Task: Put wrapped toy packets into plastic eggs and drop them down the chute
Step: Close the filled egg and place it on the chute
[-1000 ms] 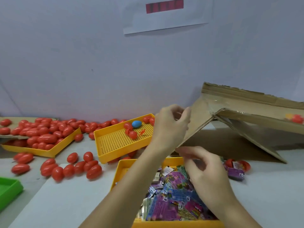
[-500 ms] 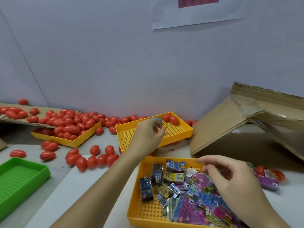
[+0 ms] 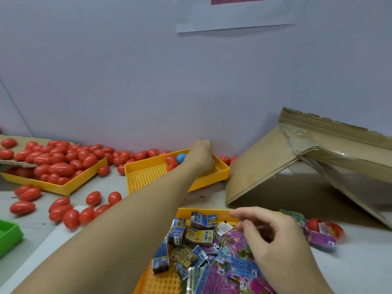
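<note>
My left hand (image 3: 200, 154) reaches across into the far right corner of the middle yellow tray (image 3: 148, 179), knuckles up. It sits right beside a blue egg (image 3: 181, 158) and a few red eggs (image 3: 170, 161), and its fingers are hidden. My right hand (image 3: 273, 240) hovers with loosely curled, spread fingers over the wrapped toy packets (image 3: 201, 236) piled in the near yellow tray (image 3: 203, 211). The cardboard chute (image 3: 261, 166) slopes up to the right behind that tray.
A left yellow tray (image 3: 70, 187) is heaped with red eggs (image 3: 55, 166), and more lie loose on the table (image 3: 70, 217). A green tray (image 3: 10, 232) sits at the left edge. An open red egg (image 3: 326, 229) and a purple packet (image 3: 320, 239) lie right of the packet tray.
My left hand left the chute's mouth and travelled to the middle tray, then deeper into its far corner. My right hand stayed over the packets, shifting slightly.
</note>
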The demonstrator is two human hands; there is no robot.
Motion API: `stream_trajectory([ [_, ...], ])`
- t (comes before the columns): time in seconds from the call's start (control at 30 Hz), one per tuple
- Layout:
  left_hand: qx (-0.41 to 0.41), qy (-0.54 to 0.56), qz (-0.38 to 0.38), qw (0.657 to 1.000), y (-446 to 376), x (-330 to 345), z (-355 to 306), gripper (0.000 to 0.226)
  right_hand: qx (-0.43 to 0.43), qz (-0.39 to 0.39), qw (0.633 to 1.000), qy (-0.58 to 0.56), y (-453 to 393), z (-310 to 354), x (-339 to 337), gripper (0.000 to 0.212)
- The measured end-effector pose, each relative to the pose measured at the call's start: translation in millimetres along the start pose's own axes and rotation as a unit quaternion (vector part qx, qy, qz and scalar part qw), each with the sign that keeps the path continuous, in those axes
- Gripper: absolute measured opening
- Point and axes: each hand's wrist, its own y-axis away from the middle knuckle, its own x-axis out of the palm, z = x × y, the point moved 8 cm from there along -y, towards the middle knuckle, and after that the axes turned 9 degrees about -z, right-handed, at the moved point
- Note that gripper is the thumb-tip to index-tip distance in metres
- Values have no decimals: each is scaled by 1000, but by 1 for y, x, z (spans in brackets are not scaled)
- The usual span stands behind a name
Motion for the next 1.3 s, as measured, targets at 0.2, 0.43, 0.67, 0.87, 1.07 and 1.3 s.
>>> stream_trajectory([
  [0.2,-19,55,-92,994,19,-25,-1,18,8,-2,1000,-7,0,-3,0,38],
  [0.43,-5,312,-171,935,99,-74,-4,29,9,0,1000,1,-1,-1,-1,39],
  [0.67,-147,569,-37,808,184,-60,5,43,-20,5,1000,6,4,8,-1,36],
  [0.87,-273,761,86,581,219,-30,-3,40,-42,-1,999,21,4,8,-1,34],
  [1.07,-208,773,94,593,219,-36,-9,33,-55,-4,998,20,4,8,0,30],
  [1.3,-176,733,36,656,216,-41,-1,28,-55,-10,998,9,5,5,-2,26],
])
